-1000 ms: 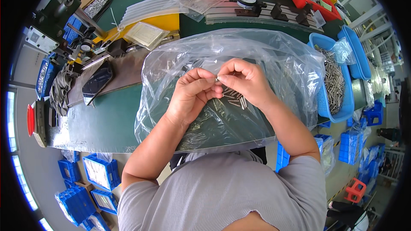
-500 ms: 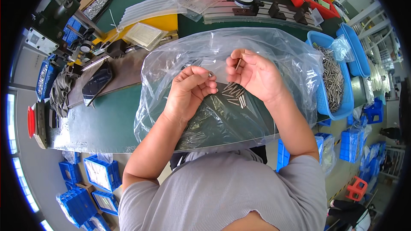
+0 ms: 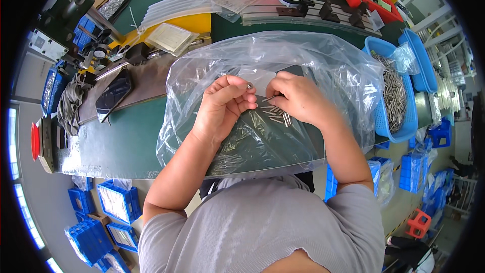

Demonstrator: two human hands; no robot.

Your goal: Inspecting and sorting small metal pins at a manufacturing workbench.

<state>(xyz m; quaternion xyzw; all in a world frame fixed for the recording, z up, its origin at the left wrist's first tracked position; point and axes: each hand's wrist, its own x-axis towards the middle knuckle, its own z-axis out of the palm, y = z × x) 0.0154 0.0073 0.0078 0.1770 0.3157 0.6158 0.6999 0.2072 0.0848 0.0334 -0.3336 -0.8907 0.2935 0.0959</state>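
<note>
The left hand pinches one small metal pin; the right hand grips another (loose pins lie just below) over the clear bag.

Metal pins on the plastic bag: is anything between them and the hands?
Nothing visible. The loose metal pins lie bare atop the clear plastic bag, beside the right hand; the left hand is close.
</note>
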